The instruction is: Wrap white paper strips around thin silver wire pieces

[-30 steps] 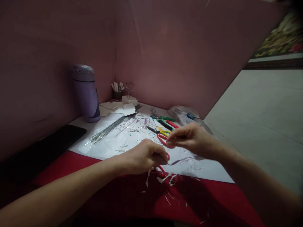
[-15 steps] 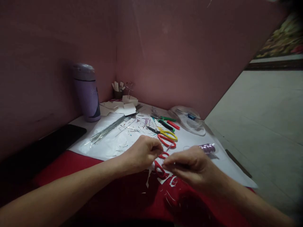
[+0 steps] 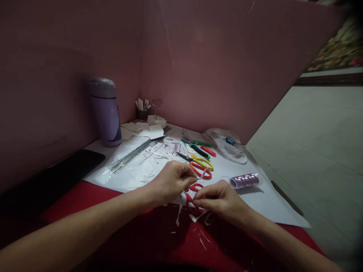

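Observation:
My left hand point(image 3: 177, 182) is closed in a pinch above the front of the white sheet. A thin pale purple strip point(image 3: 203, 173) sticks out from its fingertips. Just right of it and a little lower, my right hand point(image 3: 217, 197) pinches thumb against fingers; whatever is between them is too small to make out. Behind and between the hands lie red-handled scissors point(image 3: 190, 200), partly covered by my right fingertips. Farther back are scissors with red and yellow handles point(image 3: 202, 164). A roll of shiny purple ribbon point(image 3: 244, 181) rests beyond my right hand.
Green-handled pliers point(image 3: 200, 150), a red-handled tool point(image 3: 208, 151) and a clear plastic bag point(image 3: 227, 145) lie toward the back. Thin wires point(image 3: 129, 156) and cut scraps cover the left. A purple tumbler point(image 3: 106, 117) stands by the wall, near a dark flat object point(image 3: 85, 160).
My right hand has drawn slightly left and turned, uncovering more of the purple ribbon roll. My left hand keeps its pinch in nearly the same place. The view has shifted slightly.

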Demonstrator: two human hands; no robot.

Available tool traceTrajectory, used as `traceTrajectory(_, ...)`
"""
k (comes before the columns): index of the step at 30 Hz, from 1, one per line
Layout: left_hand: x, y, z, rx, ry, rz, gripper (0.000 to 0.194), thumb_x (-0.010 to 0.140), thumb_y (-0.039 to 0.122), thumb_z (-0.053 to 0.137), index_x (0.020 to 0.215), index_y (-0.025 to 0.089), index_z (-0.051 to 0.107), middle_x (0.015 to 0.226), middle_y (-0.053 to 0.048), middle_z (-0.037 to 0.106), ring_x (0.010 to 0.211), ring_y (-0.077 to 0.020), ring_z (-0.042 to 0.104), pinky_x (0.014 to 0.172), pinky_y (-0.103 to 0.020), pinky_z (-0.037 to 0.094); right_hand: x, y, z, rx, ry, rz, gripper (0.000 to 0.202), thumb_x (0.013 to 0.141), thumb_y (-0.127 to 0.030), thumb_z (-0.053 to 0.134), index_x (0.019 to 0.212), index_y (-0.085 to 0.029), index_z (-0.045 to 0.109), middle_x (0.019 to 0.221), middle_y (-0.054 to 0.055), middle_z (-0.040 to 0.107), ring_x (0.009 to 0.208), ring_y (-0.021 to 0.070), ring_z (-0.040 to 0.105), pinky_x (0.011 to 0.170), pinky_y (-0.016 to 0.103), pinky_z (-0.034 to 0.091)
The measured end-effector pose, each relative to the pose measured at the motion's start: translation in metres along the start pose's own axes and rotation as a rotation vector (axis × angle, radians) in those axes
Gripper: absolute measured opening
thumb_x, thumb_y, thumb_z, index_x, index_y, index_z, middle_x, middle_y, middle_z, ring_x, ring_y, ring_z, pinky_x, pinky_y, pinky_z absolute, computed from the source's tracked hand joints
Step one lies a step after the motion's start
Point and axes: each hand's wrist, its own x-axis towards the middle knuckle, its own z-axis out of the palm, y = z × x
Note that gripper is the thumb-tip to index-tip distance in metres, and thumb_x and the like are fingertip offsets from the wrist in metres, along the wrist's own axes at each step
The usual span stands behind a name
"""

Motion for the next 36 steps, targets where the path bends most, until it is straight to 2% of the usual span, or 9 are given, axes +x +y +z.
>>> traceTrajectory(5,-0.007,-0.006,0.003,0.182,-0.155,0.143,0.019,0.077,0.012,0.048,0.069,0.011,0.065,0.059,0.000,0.056,0.056,-0.0088,0.046,0.052,-0.022,0.034,0.000,-0.049,-0.017,-0.501,0.109,-0.321,0.016,0.077,-0.015,0.058,0.073,-0.019,0.074,0.059,0.002,0.066,0.051,0.0109,0.054,0.052,0.023,0.039)
traceTrajectory(8,-0.009,-0.002,0.002,-0.017,-0.267,0.091,0.015,0.078,0.014,0.051,0.075,0.011,0.065,0.061,0.000,0.057,0.056,-0.0080,0.048,0.054,-0.021,0.038,0.018,-0.053,-0.047,-0.458,0.138,-0.219,0.010,0.074,-0.019,0.064,0.070,-0.018,0.074,0.061,0.003,0.067,0.055,0.0126,0.056,0.052,0.024,0.040)
traceTrajectory(11,-0.005,0.003,-0.001,-0.236,-0.252,-0.010,0.009,0.075,0.018,0.058,0.074,0.011,0.063,0.054,0.003,0.053,0.048,-0.0055,0.044,0.048,-0.019,0.035,0.032,-0.030,-0.062,-0.182,0.052,-0.043,0.010,0.069,-0.026,0.070,0.068,-0.017,0.074,0.058,0.002,0.065,0.052,0.0113,0.054,0.050,0.023,0.040)
traceTrajectory(16,0.000,0.009,-0.001,-0.347,-0.036,-0.047,0.008,0.073,0.017,0.060,0.067,0.011,0.060,0.049,0.004,0.052,0.043,-0.0046,0.043,0.044,-0.018,0.033,0.018,0.007,-0.028,0.086,0.061,0.050,0.010,0.069,-0.025,0.071,0.070,-0.016,0.074,0.062,0.001,0.066,0.053,0.0094,0.053,0.051,0.021,0.040)
traceTrajectory(21,-0.002,0.011,0.002,-0.331,0.063,-0.009,0.005,0.071,0.014,0.061,0.068,0.010,0.063,0.053,0.003,0.055,0.049,-0.0060,0.047,0.048,-0.018,0.037,-0.007,-0.003,0.009,0.113,-0.007,0.021,0.014,0.077,-0.023,0.063,0.075,-0.015,0.074,0.065,0.004,0.068,0.056,0.0129,0.057,0.052,0.023,0.043)
traceTrajectory(25,0.000,0.009,-0.001,-0.399,-0.005,-0.082,0.009,0.071,0.019,0.061,0.069,0.010,0.062,0.048,0.003,0.053,0.043,-0.0052,0.043,0.042,-0.018,0.031,-0.007,-0.008,0.000,-0.096,0.037,-0.069,0.018,0.082,-0.021,0.056,0.074,-0.017,0.072,0.066,0.003,0.067,0.058,0.0141,0.058,0.055,0.025,0.046)
traceTrajectory(29,0.001,0.008,-0.002,-0.403,-0.001,-0.106,0.013,0.071,0.023,0.061,0.067,0.011,0.061,0.046,0.003,0.052,0.040,-0.0047,0.040,0.041,-0.018,0.029,0.002,-0.007,-0.013,-0.290,0.257,-0.258,0.020,0.084,-0.022,0.053,0.095,-0.021,0.069,0.103,0.007,0.065,0.099,0.0223,0.056,0.092,0.040,0.040)
traceTrajectory(32,0.001,0.010,0.000,-0.367,0.028,-0.073,0.011,0.071,0.021,0.060,0.067,0.011,0.062,0.048,0.003,0.053,0.043,-0.0048,0.042,0.043,-0.018,0.031,0.006,-0.012,-0.003,0.006,0.342,-0.243,0.027,0.084,-0.028,0.055,0.109,-0.022,0.063,0.123,0.009,0.055,0.116,0.0247,0.046,0.100,0.043,0.034)
traceTrajectory(36,0.000,0.011,0.002,-0.392,0.032,-0.064,0.013,0.073,0.023,0.060,0.072,0.010,0.064,0.050,0.003,0.054,0.043,-0.0047,0.043,0.043,-0.018,0.032,0.010,-0.021,0.022,0.460,0.227,-0.162,0.028,0.082,-0.031,0.059,0.108,-0.020,0.060,0.106,0.008,0.063,0.098,0.0211,0.058,0.086,0.037,0.046)
